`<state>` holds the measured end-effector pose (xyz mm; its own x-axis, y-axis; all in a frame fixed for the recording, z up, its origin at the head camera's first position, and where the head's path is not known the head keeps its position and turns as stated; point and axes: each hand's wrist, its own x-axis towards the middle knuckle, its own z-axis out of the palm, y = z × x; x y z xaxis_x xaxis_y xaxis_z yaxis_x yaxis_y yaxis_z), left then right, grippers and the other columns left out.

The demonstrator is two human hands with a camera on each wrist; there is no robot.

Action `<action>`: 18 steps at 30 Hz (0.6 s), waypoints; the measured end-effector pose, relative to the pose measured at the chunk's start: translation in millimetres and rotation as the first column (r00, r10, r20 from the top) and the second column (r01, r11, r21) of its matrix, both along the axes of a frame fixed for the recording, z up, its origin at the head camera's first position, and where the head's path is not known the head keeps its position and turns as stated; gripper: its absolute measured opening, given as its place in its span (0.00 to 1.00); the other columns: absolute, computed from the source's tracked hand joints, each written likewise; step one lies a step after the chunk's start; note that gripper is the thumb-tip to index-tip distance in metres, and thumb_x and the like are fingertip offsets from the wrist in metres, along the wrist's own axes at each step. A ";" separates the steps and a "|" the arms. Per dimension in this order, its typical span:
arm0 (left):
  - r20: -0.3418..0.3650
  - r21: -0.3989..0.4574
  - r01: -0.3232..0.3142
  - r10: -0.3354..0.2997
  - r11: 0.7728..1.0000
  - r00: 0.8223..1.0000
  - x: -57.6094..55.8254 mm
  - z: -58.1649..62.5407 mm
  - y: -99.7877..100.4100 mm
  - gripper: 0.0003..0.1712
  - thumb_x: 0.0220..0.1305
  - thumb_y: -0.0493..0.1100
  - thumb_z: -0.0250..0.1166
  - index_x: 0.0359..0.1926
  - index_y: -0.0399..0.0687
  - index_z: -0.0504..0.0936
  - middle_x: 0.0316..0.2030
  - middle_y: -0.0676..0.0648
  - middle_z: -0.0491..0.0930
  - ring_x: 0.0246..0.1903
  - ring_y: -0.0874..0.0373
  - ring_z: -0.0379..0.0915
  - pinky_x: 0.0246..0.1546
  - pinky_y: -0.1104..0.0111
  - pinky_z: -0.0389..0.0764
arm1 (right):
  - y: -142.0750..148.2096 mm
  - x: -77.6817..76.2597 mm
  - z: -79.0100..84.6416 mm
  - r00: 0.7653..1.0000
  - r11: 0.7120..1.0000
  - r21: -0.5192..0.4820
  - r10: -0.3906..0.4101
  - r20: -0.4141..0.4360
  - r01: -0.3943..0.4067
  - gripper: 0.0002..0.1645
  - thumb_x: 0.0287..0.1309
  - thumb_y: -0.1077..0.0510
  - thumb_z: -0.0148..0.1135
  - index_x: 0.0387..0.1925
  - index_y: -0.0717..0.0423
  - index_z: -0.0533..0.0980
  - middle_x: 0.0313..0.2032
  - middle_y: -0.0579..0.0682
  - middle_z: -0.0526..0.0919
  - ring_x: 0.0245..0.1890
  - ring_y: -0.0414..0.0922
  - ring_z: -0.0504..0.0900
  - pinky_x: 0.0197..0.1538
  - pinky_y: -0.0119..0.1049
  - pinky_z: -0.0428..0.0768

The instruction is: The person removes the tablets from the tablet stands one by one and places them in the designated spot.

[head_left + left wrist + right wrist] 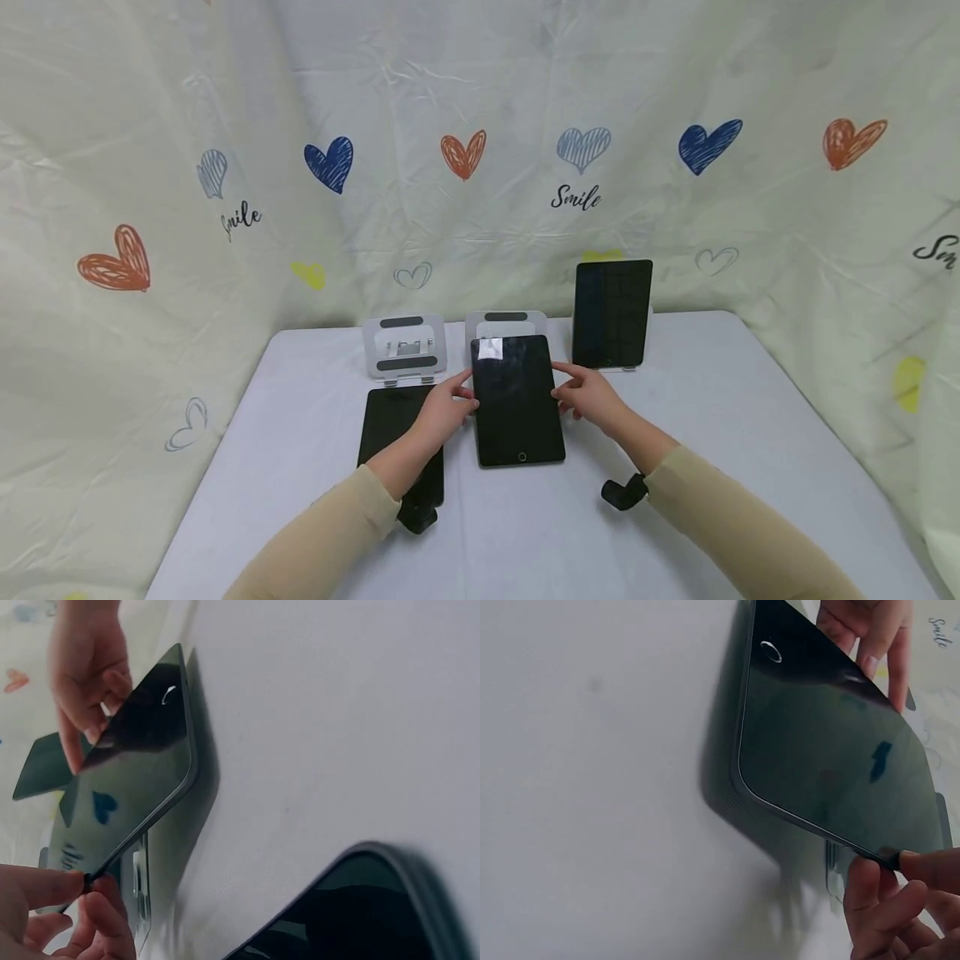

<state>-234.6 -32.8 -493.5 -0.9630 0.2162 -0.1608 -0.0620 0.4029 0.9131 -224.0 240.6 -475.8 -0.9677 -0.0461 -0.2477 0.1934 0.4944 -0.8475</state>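
Note:
Both hands hold a black tablet (517, 404) by its long side edges, screen up and home button toward me. My left hand (448, 406) pinches the left edge between thumb and fingers. On the opposite edge, my right hand (592, 397) grips likewise, its index finger stretched along the side. In the left wrist view, the held tablet (142, 765) tilts above the table and casts a shadow. Directly behind it stands a pale tablet stand (506, 317), its lower part hidden. Under my left forearm a second tablet (390, 417) lies flat, partly covered.
A similar stand (405, 343) with dark pads stands at the back left, bearing nothing. At the back right, a third tablet (612, 312) leans upright on a mostly hidden stand. The white table (720, 433) meets a heart-printed curtain (510, 225) behind.

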 end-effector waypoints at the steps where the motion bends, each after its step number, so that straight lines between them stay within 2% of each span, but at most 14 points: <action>1: 0.006 -0.004 0.007 -0.007 1.000 1.000 1.5 -0.7 0.2 0.37 0.64 0.35 0.66 0.73 0.52 0.67 0.41 0.45 0.80 0.30 0.54 0.77 0.30 0.66 0.79 | -0.2 1.9 -0.8 1.000 1.000 0.001 -0.006 0.011 0.006 0.35 0.66 0.61 0.60 0.72 0.52 0.64 0.40 0.56 0.84 0.30 0.49 0.81 0.30 0.37 0.78; 7: 0.036 -0.042 0.059 -0.057 0.997 0.998 11.2 -6.1 1.3 0.40 0.61 0.32 0.66 0.73 0.47 0.65 0.36 0.46 0.79 0.24 0.57 0.75 0.26 0.67 0.77 | -1.8 12.5 -4.9 0.997 1.000 0.022 -0.021 0.069 0.019 0.35 0.65 0.61 0.61 0.72 0.52 0.65 0.39 0.56 0.84 0.29 0.49 0.81 0.30 0.36 0.78; 12: 0.097 -0.081 0.080 -0.072 0.994 0.993 18.2 -7.4 1.1 0.41 0.61 0.32 0.67 0.74 0.45 0.63 0.35 0.45 0.77 0.26 0.56 0.75 0.25 0.66 0.77 | -3.1 18.3 -11.2 0.993 0.999 0.033 -0.011 0.115 0.007 0.34 0.65 0.62 0.61 0.71 0.54 0.66 0.34 0.53 0.84 0.27 0.48 0.81 0.29 0.36 0.77; 18: 0.152 -0.155 0.177 -0.154 0.972 0.976 22.5 -2.7 0.3 0.44 0.61 0.31 0.66 0.75 0.42 0.58 0.30 0.45 0.78 0.23 0.56 0.77 0.21 0.67 0.75 | -4.6 23.8 -14.3 0.988 0.999 0.039 0.005 0.151 -0.011 0.33 0.65 0.63 0.61 0.70 0.57 0.67 0.32 0.53 0.84 0.24 0.47 0.81 0.28 0.35 0.77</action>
